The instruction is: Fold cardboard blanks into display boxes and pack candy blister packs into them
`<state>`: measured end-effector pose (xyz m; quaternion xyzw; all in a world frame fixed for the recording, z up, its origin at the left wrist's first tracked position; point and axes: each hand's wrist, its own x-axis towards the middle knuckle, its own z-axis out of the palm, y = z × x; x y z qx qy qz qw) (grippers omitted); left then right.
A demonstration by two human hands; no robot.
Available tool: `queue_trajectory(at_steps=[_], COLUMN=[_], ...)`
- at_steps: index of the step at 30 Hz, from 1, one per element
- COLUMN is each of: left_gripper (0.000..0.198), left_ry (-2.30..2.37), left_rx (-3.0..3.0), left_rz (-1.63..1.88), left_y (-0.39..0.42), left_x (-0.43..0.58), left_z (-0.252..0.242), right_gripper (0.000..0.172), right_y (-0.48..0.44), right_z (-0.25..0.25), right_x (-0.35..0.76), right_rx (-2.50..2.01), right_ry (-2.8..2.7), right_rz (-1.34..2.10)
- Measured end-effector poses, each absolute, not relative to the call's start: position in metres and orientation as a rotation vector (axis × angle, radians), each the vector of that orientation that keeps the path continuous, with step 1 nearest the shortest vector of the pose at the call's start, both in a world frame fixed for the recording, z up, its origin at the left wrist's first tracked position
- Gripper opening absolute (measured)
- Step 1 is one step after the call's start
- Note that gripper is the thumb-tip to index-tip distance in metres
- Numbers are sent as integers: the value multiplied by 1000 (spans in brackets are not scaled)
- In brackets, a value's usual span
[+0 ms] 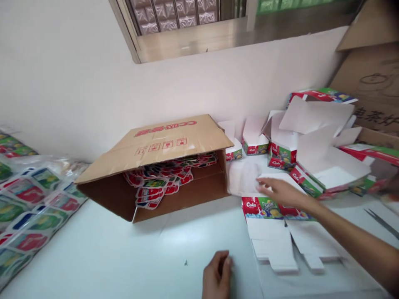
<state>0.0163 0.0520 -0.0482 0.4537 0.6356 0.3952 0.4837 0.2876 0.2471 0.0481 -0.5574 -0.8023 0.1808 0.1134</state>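
My right hand (272, 189) reaches across the table from the right, fingers stretched toward a stack of translucent white plastic bags (241, 178). Its fingertips are at the stack's right edge; whether they grip a bag cannot be made out. Just below lie flat Cola and Sprite printed cartons (264, 207), their white flaps pointing toward me. At the bottom centre my left hand (217, 274) rests near the table with its fingers curled in and nothing visible in them. A brown cardboard box (174, 139) lies on its side, its mouth facing me, with many printed drink-label packets (152, 193) inside.
Open printed cartons (282, 151) crowd the right against the wall. Scissors (382, 222) lie at the right edge. A clear plastic bag of printed packets (34, 203) fills the left side. A large cardboard box (370, 83) stands at the back right, below a window (193, 37).
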Motion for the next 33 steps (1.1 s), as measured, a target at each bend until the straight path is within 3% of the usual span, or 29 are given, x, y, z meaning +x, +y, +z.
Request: queue_trajectory(at_steps=[5,8,12,18,27,33], left_gripper=[41,31,22,35,40,75], left_ry=[1513,1541,1519,1352,1091,811], left_rx=[1235,1239,1206,951,579,878], left_rz=[920,937,1069,1330,1437,1295], left_y=[96,109,102,86,57,25], left_x=[62,80,78,46,-3,-10], left_z=[-34,-34,-24,7,56,63], right_gripper=[80,82,79,72,79,90], right_y=[115,85,72,61,77,89], right_z=[-27,-44,-32,-1,24,38], right_x=[275,264,257,241,202,154], right_rx=[-1707,-1685,-1537,-1317,-1266,-1107], right_ry=[-2551,-2534,-2551,-2519,-2399,-2322], right_rz=[289,237,250,230,630,662])
